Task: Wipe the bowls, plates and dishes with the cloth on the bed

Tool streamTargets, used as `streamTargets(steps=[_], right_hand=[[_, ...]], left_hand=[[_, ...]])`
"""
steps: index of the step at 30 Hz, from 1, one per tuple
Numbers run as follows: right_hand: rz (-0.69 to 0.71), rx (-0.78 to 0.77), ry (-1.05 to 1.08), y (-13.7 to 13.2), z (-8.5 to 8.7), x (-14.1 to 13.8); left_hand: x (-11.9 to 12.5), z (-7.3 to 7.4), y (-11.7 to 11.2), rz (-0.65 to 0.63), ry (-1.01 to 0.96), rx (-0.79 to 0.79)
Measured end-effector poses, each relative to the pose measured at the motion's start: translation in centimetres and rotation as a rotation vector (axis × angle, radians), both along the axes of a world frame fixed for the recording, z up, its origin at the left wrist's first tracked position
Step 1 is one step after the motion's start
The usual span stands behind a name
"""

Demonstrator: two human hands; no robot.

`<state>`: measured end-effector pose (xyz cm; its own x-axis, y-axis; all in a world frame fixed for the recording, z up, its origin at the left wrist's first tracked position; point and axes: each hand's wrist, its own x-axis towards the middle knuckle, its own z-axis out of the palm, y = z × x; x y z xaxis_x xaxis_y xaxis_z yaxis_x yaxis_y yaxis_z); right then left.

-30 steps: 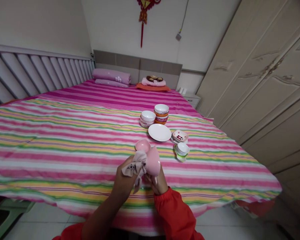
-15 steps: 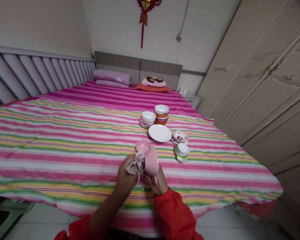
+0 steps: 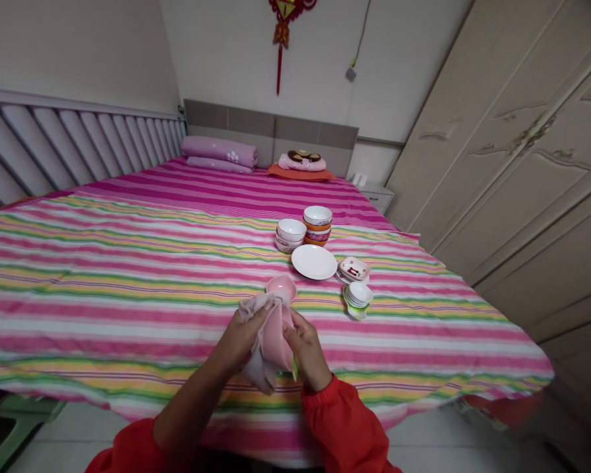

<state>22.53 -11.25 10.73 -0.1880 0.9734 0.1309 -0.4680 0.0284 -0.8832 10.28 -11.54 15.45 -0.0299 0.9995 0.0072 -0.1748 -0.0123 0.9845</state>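
A pink bowl (image 3: 274, 343) is held tilted on its side above the bed. My right hand (image 3: 309, 353) grips its right side, thumb on the outer wall. My left hand (image 3: 241, 336) is closed on a pale greyish-pink cloth (image 3: 261, 373), which covers the bowl's left side and rim and hangs below it. A small green patch shows at the bowl's lower right. Just beyond my hands, a second pink bowl (image 3: 282, 285) rests on the bed, partly hidden by the cloth.
A white plate (image 3: 314, 262) lies ahead, with stacked white bowls (image 3: 291, 231) and a taller bowl stack (image 3: 318, 226) behind it. To the right are patterned square dishes (image 3: 354, 269) and small white bowls (image 3: 358, 294) on a green dish. All stand on the striped bedsheet (image 3: 128, 289).
The pink bowl has turned and moved left and lower. The cloth now spreads over its left side and hangs beneath. My right hand has shifted from underneath to the bowl's right side.
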Motion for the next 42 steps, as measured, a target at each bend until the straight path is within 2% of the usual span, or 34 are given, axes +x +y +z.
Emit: streamTargets(steps=[2, 5, 9, 13, 18, 22, 24, 26, 31, 37, 40, 42], right_hand=[[0.007, 0.061, -0.057, -0.1, 0.4, 0.2], [-0.078, 0.084, -0.176, 0.1, 0.6, 0.4], [-0.317, 0.000, -0.304, 0.8, -0.3, 0.3], [-0.472, 0.055, -0.406, 1.2, -1.1, 0.1], [-0.558, 0.116, -0.580, 0.8, -1.1, -0.1], [-0.557, 0.207, -0.627, 0.2, -0.8, -0.3], [-0.510, 0.228, -0.605, 0.1, -0.8, -0.2], [-0.424, 0.229, -0.570, 0.1, -0.7, 0.0], [-0.237, 0.223, -0.463, 0.3, -0.2, 0.7], [-0.134, 0.058, -0.248, 0.6, -0.3, 0.1], [-0.161, -0.109, -0.040, 1.0, -1.0, -0.5], [-0.207, -0.196, 0.080, 1.3, -1.5, -0.6]], left_hand=[[0.0, 0.2, 0.4, -0.078, -0.172, -0.197], [0.4, -1.1, 0.3, -0.115, -0.357, -0.365], [2.1, -3.5, -0.5, -0.086, -0.531, -0.376], [2.9, -4.1, -1.3, -0.047, -0.595, -0.328], [2.1, -4.3, -1.8, -0.013, -0.301, -0.171], [1.7, -5.0, -1.9, 0.005, -0.315, -0.279], [1.3, -5.1, -1.7, 0.020, -0.293, -0.334], [0.6, -4.9, -1.5, -0.007, -0.189, -0.336], [-1.9, -3.7, -0.1, -0.142, 0.065, -0.198], [-2.5, -2.7, 1.1, -0.217, 0.307, -0.125], [-2.1, -2.5, 1.0, -0.138, 0.363, -0.133], [-2.1, -2.3, 1.0, -0.012, 0.382, -0.172]])
